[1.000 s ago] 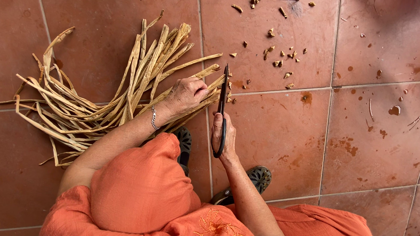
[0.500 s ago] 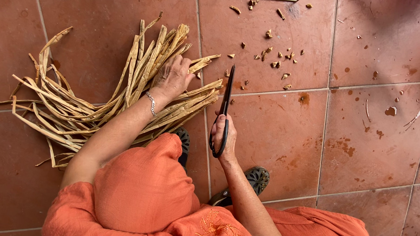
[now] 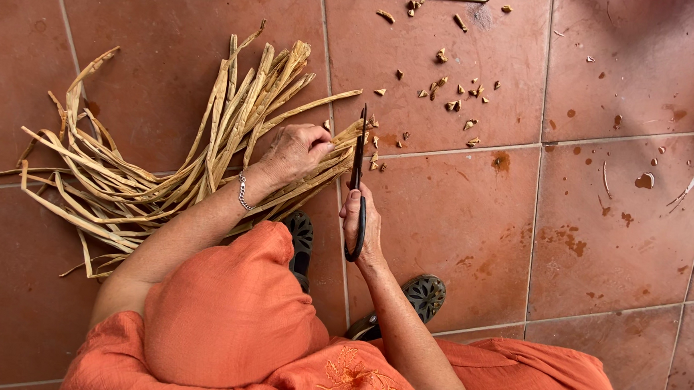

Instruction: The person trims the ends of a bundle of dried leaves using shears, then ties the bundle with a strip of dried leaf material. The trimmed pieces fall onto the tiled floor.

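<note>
The left hand [image 3: 297,152] is pinching strip ends of the dried reed bundle [image 3: 164,160] lying on the tiled floor [image 3: 601,235]. The right hand [image 3: 357,220] is gripping closed black scissors [image 3: 357,180]. The strips look light, stiff and brittle, best held near the ends.

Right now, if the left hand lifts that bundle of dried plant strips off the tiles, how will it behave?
Probably floppy: the dried strips curve and splay loosely. Likely light, being thin and dry. They may slip apart, since nothing visible ties them; the left hand grips only one end. The cut bits suggest they are brittle.
</note>
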`<state>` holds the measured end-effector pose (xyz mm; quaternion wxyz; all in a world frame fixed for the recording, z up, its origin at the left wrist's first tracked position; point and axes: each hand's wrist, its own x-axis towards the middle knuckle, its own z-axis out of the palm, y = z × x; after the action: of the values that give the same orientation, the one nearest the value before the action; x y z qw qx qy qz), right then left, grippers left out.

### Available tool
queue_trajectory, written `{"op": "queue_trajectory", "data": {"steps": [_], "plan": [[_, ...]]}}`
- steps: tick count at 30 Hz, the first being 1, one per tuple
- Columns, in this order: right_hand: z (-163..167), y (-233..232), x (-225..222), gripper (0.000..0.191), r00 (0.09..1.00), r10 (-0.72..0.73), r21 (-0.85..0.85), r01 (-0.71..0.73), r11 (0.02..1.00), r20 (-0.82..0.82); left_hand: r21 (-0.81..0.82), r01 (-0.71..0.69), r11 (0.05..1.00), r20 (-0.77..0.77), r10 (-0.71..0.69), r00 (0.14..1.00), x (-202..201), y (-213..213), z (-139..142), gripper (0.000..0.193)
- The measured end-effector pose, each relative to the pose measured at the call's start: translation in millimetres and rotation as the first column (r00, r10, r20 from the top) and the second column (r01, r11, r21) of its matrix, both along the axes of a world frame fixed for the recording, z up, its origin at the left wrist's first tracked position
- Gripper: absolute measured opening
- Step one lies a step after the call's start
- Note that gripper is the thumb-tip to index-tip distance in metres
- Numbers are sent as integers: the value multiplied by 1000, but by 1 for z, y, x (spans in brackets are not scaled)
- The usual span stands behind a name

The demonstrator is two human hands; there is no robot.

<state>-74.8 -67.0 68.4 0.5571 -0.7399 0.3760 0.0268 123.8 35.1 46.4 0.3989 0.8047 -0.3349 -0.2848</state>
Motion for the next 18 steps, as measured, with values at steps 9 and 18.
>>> {"op": "queue_trajectory", "data": {"steps": [9, 18], "plan": [[2, -1, 0, 61, 1000, 15, -129, -14, 992, 3, 11, 18, 1000, -96, -17, 995, -7, -1, 5, 19], [6, -8, 1, 55, 983, -180, 47, 179, 983, 25, 57, 90, 994, -8, -90, 996, -4, -2, -8, 22]]}}
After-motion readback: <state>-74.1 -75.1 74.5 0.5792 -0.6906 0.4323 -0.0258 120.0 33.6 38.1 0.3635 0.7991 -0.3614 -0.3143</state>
